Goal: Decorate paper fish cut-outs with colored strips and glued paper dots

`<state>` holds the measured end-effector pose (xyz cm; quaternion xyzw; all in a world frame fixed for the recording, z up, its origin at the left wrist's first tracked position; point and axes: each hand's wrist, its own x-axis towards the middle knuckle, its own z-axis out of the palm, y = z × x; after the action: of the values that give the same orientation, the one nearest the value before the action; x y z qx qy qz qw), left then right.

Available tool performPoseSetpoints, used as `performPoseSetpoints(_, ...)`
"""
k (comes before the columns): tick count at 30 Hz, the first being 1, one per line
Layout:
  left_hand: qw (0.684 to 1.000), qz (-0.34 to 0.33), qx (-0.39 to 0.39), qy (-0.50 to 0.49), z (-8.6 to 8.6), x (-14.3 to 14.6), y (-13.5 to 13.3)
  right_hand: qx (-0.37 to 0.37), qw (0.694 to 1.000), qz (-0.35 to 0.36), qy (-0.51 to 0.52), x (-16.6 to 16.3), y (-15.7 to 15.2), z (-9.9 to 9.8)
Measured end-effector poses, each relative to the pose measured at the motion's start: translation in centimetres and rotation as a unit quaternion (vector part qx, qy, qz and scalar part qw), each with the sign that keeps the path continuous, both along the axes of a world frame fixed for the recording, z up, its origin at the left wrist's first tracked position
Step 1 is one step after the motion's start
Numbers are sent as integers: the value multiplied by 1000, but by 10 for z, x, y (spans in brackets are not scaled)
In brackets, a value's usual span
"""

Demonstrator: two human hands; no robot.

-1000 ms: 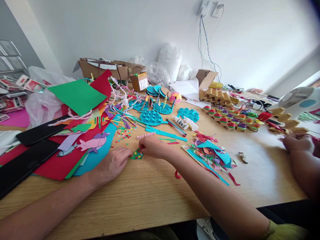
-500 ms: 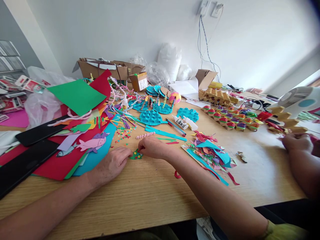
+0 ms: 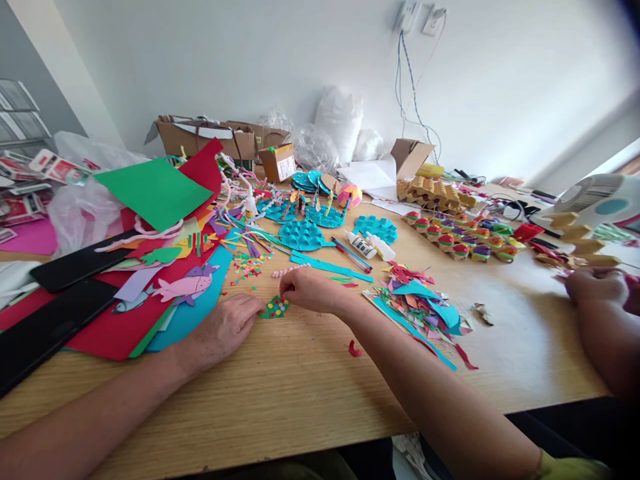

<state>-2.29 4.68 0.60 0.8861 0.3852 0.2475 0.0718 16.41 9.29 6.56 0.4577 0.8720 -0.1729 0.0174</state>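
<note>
A small green paper cutout (image 3: 274, 308) dotted with coloured spots lies on the wooden table (image 3: 310, 393). My left hand (image 3: 225, 328) rests flat beside it, fingertips pressed on its left edge. My right hand (image 3: 313, 291) hovers just right of and above the cutout, its fingers curled together in a loose pinch; what they hold is too small to see. A pink twisted strip (image 3: 291, 270) lies just beyond my right hand.
Coloured paper sheets (image 3: 155, 190), paper fish (image 3: 185, 288) and scraps cover the left side. A scrap pile (image 3: 420, 303), two glue bottles (image 3: 370, 245), teal egg-tray pieces (image 3: 303, 235) and decorated cups (image 3: 460, 237) lie ahead. Another person's hand (image 3: 597, 287) works at the right edge.
My right hand has lifted off the green cutout and drawn slightly up and to the right, uncovering its right edge. My left hand has stayed put.
</note>
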Motion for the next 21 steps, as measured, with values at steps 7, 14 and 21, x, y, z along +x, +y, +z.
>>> performPoseSetpoints(7, 998, 6, -53, -44, 4, -3, 8, 32, 997, -68, -12, 27, -15, 11)
performPoseSetpoints(14, 999, -44, -3, 22, 20, 1, 21, 31, 998, -45, -42, 48, -68, 16)
performPoseSetpoints(21, 992, -75, 14, 100, 23, 22, 32, -9, 998, -67, -13, 62, -102, 16)
